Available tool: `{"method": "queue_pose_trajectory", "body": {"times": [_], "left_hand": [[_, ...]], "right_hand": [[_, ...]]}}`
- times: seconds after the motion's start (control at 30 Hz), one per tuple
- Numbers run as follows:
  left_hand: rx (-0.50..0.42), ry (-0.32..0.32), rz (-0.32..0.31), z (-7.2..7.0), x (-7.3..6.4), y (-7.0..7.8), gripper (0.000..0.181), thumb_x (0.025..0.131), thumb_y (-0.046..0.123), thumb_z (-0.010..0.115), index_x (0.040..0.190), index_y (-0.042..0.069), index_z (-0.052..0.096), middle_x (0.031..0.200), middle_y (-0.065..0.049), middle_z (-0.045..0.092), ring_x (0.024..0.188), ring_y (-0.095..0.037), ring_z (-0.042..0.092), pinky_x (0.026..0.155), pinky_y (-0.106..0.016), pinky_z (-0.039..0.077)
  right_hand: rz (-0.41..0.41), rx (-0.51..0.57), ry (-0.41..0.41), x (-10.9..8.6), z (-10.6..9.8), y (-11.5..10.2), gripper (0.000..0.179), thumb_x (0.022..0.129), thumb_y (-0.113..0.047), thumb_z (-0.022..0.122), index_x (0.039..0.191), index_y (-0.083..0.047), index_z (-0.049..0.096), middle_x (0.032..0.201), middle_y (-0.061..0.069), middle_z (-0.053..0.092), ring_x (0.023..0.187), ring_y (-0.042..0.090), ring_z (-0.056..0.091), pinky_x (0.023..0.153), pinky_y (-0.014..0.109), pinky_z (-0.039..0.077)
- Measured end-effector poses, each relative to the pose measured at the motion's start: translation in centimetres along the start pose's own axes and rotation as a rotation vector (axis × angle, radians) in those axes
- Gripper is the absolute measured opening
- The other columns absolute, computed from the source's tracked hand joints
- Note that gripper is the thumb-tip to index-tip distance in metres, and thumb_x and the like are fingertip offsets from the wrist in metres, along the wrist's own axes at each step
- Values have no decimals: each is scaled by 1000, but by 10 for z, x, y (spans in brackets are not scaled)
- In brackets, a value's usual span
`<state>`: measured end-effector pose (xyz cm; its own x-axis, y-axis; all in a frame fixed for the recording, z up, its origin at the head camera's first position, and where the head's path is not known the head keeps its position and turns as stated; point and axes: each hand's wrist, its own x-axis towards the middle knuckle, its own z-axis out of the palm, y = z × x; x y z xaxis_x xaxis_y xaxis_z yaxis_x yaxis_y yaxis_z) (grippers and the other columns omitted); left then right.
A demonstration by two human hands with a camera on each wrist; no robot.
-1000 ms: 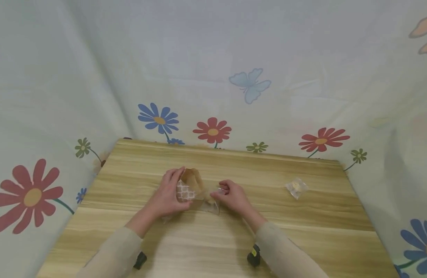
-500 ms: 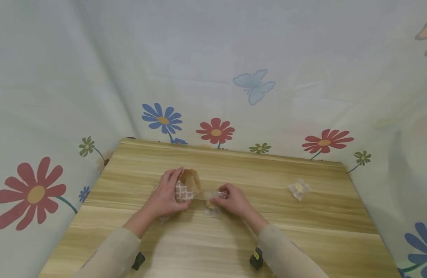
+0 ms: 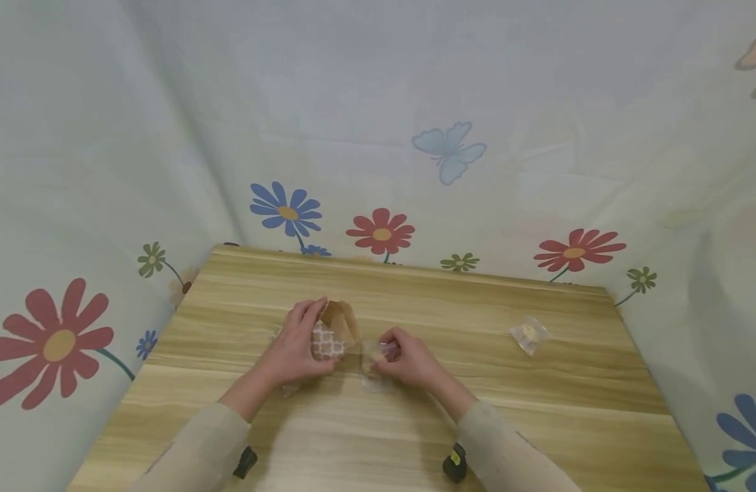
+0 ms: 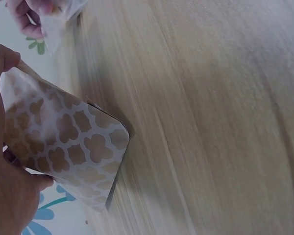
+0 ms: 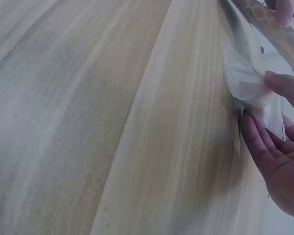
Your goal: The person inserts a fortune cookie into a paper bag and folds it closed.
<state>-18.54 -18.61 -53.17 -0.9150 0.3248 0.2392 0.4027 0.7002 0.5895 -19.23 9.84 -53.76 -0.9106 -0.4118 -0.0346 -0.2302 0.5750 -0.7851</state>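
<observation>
My left hand point(image 3: 294, 350) grips a brown paper bag point(image 3: 327, 342) printed with a white lattice pattern. The bag's mouth gapes up and to the right, and its inside is plain brown. In the left wrist view the thumb and fingers clasp the bag's point(image 4: 68, 142) two sides. Just right of the mouth, my right hand point(image 3: 411, 359) pinches a clear plastic packet point(image 3: 373, 365) with a pale round piece inside. The right wrist view shows the packet point(image 5: 247, 88) between thumb and fingers, low over the table.
A second clear packet point(image 3: 529, 334) with a pale piece lies on the wood-grain table point(image 3: 476, 410) to the right. Bits of clear plastic point(image 3: 289, 389) show beneath my left hand. A flower-printed cloth point(image 3: 353, 164) rises behind the table.
My right hand has shifted slightly and the packet in it has tilted beside the bag's mouth. The left hand keeps its grip on the bag almost unmoved.
</observation>
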Motion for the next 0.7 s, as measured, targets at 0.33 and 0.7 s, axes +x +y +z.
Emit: {"method": "queue_pose_trajectory", "body": {"times": [0.33,0.7], "left_hand": [[-3,-30,52,10,11,8,120,68,37,96,165,7,33,154,-18,41,135,-35,48,107,-57,52],[-24,-117,78,22,22,19,123,67,38,95,167,8,30,157,-17,38,132,-31,50,107,-53,52]], "right_hand": [[142,260,237,0,-39,15,46,90,-17,88,127,-5,64,112,10,70,106,23,69,88,35,58],[78,346,277,3,-82,-8,52,92,-17,87,135,-4,62,113,10,70,107,23,68,83,27,57]]}}
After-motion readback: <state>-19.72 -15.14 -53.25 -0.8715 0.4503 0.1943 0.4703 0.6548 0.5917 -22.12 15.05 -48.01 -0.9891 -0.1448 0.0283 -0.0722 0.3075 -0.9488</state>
